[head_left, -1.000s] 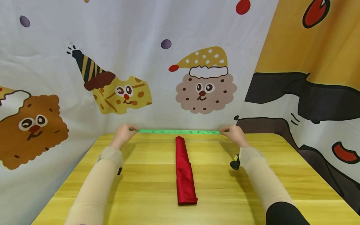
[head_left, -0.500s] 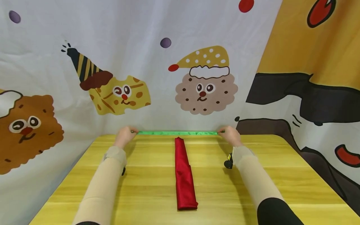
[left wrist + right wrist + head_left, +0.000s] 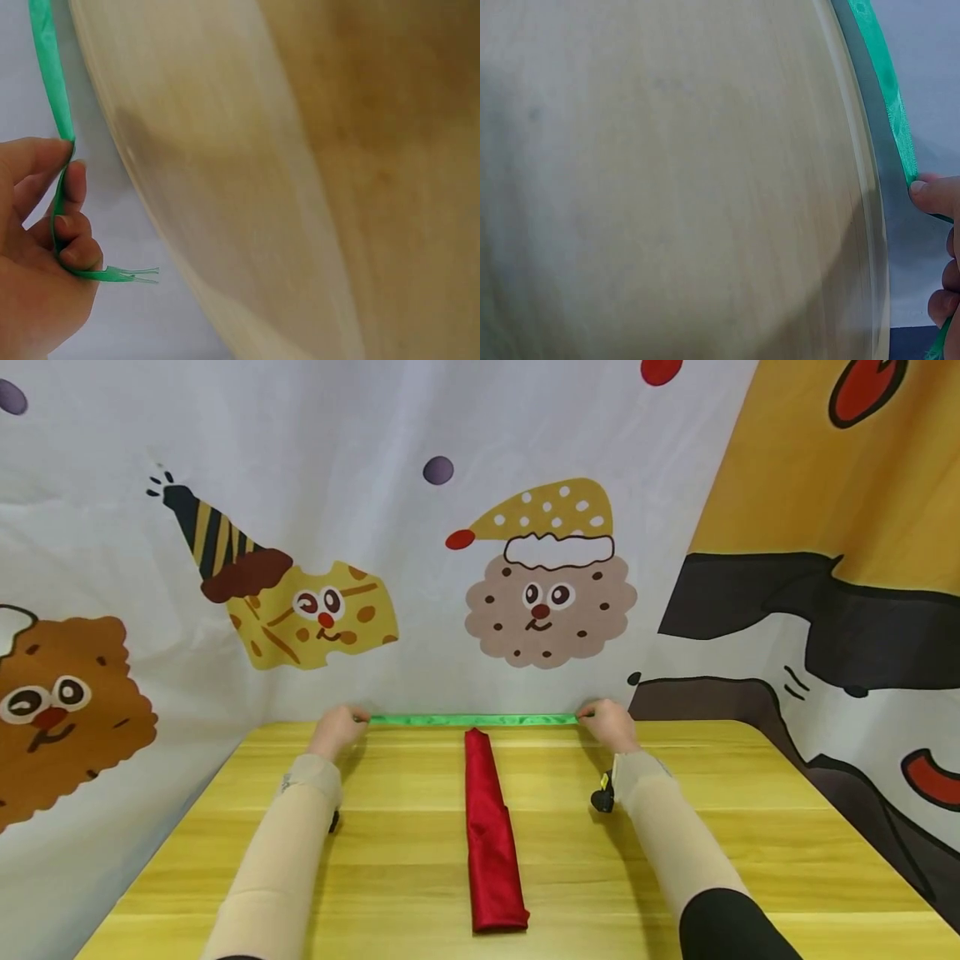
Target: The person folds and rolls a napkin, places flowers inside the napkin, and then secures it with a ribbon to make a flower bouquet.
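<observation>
A green ribbon (image 3: 472,720) is stretched taut, left to right, along the far edge of the table. My left hand (image 3: 339,729) pinches one end between thumb and finger; in the left wrist view the ribbon's frayed tail (image 3: 105,275) runs down past the curled lower fingers. The other end is pinched by my right hand (image 3: 609,724), and in the right wrist view a bit of green tail (image 3: 939,341) shows below its fingers. Between my arms a folded red satiny cloth (image 3: 492,843) lies lengthwise on the table, its narrow end close below the ribbon.
The wooden table (image 3: 405,827) reaches back to a white curtain (image 3: 360,468) printed with cartoon faces. At the right the curtain turns yellow and dark. Small black devices sit at both wrists, such as the right wrist camera (image 3: 602,793).
Both hands have come slightly closer together and lower in the view, still pinching the ribbon. The red cloth appears slightly lower as the head view shifts.
</observation>
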The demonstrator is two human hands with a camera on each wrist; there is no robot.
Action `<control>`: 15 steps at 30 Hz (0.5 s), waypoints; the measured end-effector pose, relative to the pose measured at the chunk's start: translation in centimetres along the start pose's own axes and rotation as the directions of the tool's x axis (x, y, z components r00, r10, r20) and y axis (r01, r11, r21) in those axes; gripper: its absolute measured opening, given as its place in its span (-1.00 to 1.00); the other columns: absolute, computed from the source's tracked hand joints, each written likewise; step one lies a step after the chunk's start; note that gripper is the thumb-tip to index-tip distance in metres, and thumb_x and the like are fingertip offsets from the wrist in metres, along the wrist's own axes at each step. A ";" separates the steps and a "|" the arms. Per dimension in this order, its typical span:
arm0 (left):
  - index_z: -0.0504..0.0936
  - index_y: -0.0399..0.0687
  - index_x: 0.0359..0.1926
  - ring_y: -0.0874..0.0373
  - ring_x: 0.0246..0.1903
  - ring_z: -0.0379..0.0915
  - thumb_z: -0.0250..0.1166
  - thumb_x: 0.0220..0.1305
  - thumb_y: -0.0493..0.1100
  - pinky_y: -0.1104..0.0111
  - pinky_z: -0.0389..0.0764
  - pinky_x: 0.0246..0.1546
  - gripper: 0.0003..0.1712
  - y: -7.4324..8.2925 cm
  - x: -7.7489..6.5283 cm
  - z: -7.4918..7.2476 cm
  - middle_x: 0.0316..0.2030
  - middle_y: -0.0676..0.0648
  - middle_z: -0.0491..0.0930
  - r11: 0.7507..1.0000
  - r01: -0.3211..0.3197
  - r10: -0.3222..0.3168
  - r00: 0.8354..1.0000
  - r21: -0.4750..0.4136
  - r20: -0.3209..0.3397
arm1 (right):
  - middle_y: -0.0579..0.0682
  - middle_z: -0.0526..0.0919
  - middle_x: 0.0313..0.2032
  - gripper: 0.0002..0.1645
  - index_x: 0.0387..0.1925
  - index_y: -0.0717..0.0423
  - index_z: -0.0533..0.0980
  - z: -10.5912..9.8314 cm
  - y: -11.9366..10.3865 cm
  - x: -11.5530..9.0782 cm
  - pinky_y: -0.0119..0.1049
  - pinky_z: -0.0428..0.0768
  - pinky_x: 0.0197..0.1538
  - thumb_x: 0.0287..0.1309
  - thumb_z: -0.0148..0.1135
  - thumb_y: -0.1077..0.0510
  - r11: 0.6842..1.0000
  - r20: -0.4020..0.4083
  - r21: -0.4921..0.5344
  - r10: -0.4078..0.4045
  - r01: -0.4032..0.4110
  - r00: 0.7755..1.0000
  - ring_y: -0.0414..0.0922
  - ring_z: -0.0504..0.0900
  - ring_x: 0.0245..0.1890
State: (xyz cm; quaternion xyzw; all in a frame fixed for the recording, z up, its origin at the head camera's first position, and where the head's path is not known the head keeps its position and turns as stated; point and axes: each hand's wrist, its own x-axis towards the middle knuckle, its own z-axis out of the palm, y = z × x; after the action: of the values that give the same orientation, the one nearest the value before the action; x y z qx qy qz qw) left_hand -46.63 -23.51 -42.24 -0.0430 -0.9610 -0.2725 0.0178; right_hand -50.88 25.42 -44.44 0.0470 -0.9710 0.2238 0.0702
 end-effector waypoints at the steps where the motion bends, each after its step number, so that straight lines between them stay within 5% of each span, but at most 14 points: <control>1: 0.57 -0.38 0.09 -0.34 0.19 0.29 0.09 0.35 -0.25 -0.06 0.29 0.20 -0.62 0.0 0.0 0.0 0.13 -0.38 0.48 1.000 -0.005 0.005 1.000 0.002 0.002 | 0.07 0.66 -0.02 -0.76 -0.12 0.01 0.72 0.0 0.0 0.0 0.00 0.57 -0.17 0.28 0.22 0.07 1.000 0.001 -0.002 0.006 -0.006 1.000 0.10 0.61 -0.08; 15: 0.56 -0.40 0.11 -0.33 0.18 0.30 0.09 0.36 -0.24 -0.05 0.32 0.18 -0.61 0.3 0.1 0.1 0.14 -0.39 0.46 1.000 0.025 -0.025 0.997 -0.010 0.074 | 0.08 0.68 -0.06 -0.79 -0.16 0.02 0.73 0.6 0.5 0.4 0.04 0.56 -0.12 0.25 0.24 0.11 1.000 0.010 -0.001 0.014 -0.014 1.000 0.10 0.61 -0.09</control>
State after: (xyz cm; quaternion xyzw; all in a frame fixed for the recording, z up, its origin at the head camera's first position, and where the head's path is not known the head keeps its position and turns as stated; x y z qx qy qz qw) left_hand -46.70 -23.20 -42.16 -0.0410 -0.9600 -0.2760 -0.0211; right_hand -51.42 25.53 -45.11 0.0414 -0.9717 0.2235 0.0640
